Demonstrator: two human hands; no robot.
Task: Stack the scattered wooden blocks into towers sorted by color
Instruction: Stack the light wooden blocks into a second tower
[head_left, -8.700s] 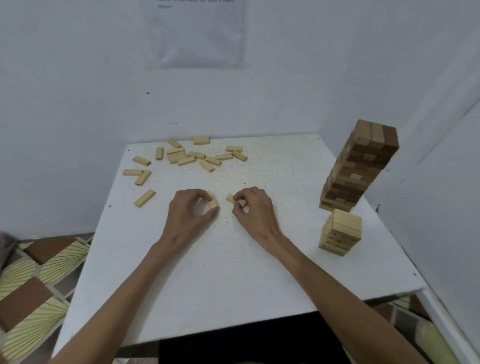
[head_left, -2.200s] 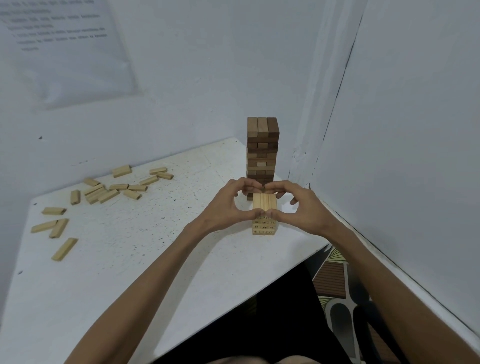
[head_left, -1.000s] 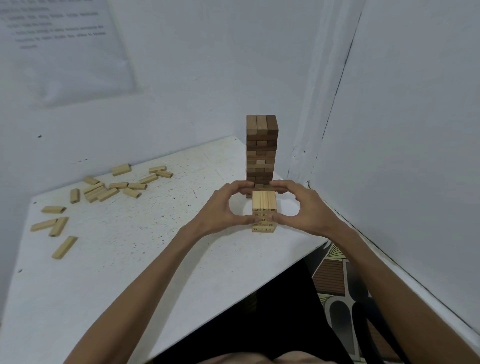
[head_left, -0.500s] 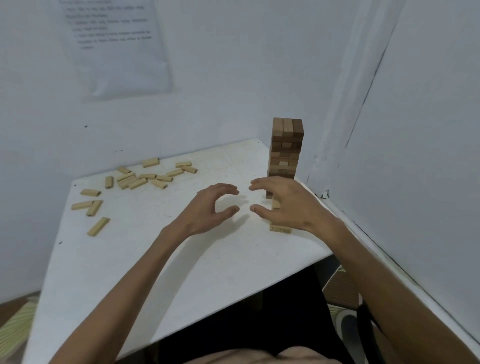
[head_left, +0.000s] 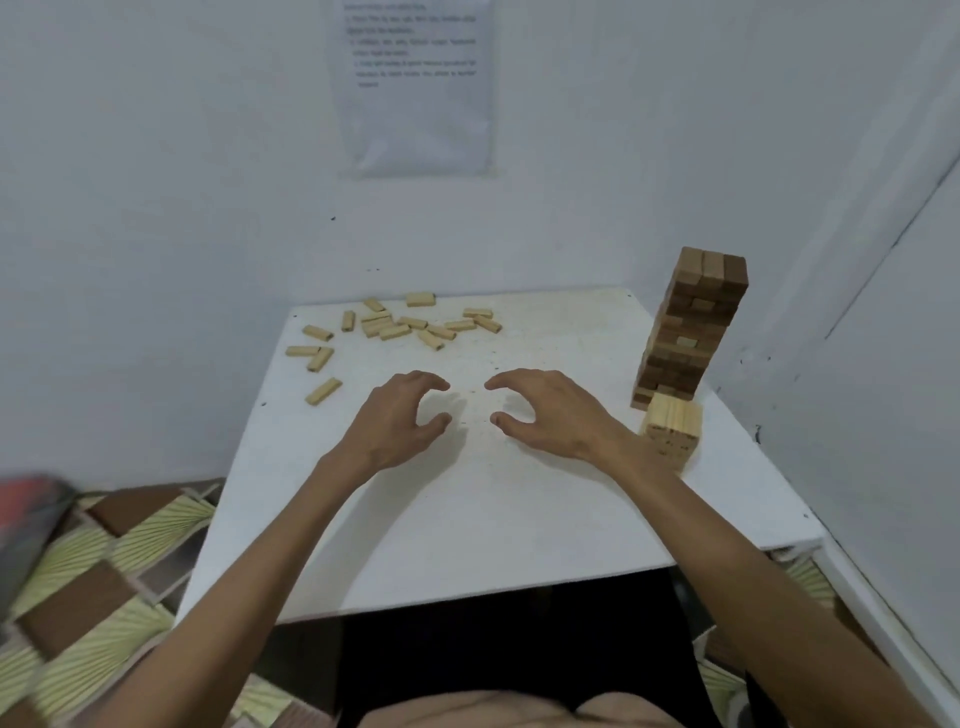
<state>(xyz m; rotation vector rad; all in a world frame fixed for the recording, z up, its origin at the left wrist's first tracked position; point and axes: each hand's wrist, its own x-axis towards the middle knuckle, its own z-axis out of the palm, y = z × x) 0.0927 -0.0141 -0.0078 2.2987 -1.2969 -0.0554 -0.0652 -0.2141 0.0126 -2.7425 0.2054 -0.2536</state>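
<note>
left hand (head_left: 400, 421) and right hand (head_left: 550, 415) hover empty, fingers (head_left: 434, 383) loosely curled; best reach scattered light blocks (head_left: 396, 332), keeping clear of light tower (head_left: 672, 434)

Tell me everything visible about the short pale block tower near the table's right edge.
The short pale tower is a squarish stack of light, pine-like wooden blocks, several layers high. Its top layer shows blocks side by side; the side faces carry small dark marks. It stands upright on the white table, in front of the tall dark tower; whether they touch is unclear. The left hand and right hand are off it; the right forearm overlaps its lower left corner in view.
</note>
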